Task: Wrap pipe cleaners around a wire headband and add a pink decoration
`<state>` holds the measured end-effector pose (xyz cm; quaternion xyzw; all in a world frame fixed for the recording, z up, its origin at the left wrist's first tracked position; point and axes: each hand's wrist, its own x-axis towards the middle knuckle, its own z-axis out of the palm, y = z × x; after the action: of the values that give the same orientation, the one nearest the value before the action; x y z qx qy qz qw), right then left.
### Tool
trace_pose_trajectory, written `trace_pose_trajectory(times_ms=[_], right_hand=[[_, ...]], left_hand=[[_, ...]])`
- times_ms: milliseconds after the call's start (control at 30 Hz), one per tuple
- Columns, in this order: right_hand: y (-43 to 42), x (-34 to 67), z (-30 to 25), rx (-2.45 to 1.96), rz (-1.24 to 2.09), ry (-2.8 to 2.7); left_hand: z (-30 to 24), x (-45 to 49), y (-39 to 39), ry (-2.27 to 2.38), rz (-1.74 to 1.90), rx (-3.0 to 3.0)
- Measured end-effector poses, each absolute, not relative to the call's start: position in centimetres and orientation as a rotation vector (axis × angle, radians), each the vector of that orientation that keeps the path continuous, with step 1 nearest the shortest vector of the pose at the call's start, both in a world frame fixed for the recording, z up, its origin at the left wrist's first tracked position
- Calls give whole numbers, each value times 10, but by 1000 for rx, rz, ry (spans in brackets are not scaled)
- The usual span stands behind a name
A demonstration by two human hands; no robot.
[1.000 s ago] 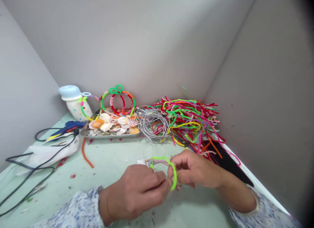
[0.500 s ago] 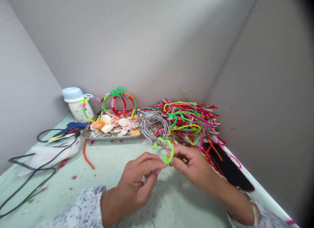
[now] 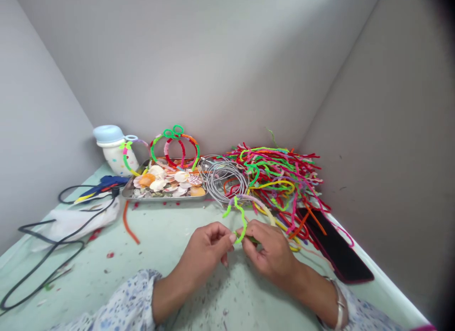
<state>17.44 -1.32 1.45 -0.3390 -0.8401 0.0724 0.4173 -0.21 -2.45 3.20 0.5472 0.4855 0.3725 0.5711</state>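
Observation:
Between my two hands is a bright green pipe cleaner, bent in a curve and joined near its top to a pale lilac and cream arc. My left hand pinches the lower end of the green pipe cleaner between thumb and forefinger. Close beside it, my right hand is closed on the same pipe cleaner near that end; part of what its fingers grip is hidden. The cream part of the arc runs down behind my right hand.
A metal tray of seashells holds wrapped rings. Grey wire coils lie beside a heap of pipe cleaners. A black phone lies right. Left are a bottle, blue-handled pliers, a plastic bag and a black cable.
The green pipe cleaner's curled lower end has straightened downward between my fingers. My left hand has turned into a thumb-and-forefinger pinch, and my right hand has dropped slightly. The view has shifted slightly.

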Motion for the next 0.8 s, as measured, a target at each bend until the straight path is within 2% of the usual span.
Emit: trace_pose_trajectory(times_ms=[267,433,567,800], right_hand=[[-15,175,21,-973,451,-2130],[-14,180,30,-996,719,-2160],[-12,183,34,-957,783,-2212],[-8,181,28,-988,661,-2129]], left_hand=[[28,-8,-26,1158,877,1686],[24,-18,-25,1060,865,2242],[18,-25,-23,933,817,2615],[17,-16,-18,1038,870,1892]])
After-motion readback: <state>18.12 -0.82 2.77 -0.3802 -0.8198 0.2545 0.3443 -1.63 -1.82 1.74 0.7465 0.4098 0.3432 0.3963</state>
